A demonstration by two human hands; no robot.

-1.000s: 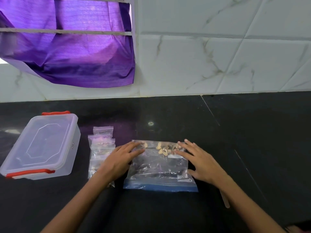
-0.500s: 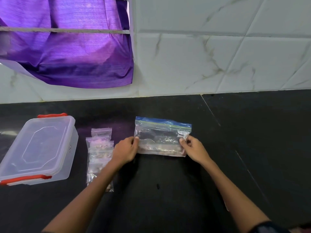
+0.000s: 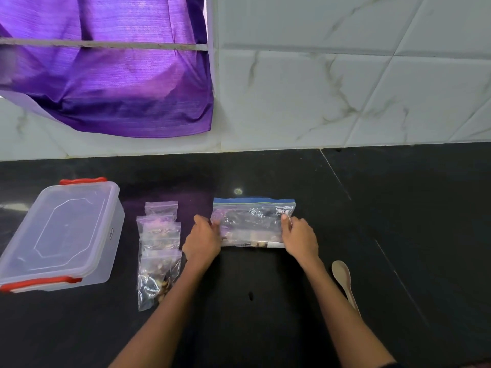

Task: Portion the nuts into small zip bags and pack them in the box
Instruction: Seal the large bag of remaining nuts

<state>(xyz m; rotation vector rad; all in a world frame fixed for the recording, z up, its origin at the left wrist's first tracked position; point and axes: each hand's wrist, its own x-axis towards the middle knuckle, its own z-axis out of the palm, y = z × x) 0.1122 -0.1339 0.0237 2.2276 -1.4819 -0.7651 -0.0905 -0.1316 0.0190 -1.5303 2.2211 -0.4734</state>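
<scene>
A large clear zip bag (image 3: 252, 221) with a blue seal strip stands upright on the black counter, nuts settled at its bottom. My left hand (image 3: 203, 240) grips its left edge and my right hand (image 3: 299, 236) grips its right edge. Left of it lies a row of several small zip bags (image 3: 159, 248), overlapping, some with nuts inside. Farther left stands the clear plastic box (image 3: 61, 235), its lid on, with red clips at both ends.
A pale wooden spoon (image 3: 344, 280) lies on the black counter (image 3: 398, 235) to the right of my right forearm. A white tiled wall (image 3: 345, 88) rises behind the counter, with a purple cloth (image 3: 111, 83) hanging at the upper left.
The large bag lay flat with its seal toward me a second ago; both hands have lifted and turned it upright, seal on top. The spoon has come into view.
</scene>
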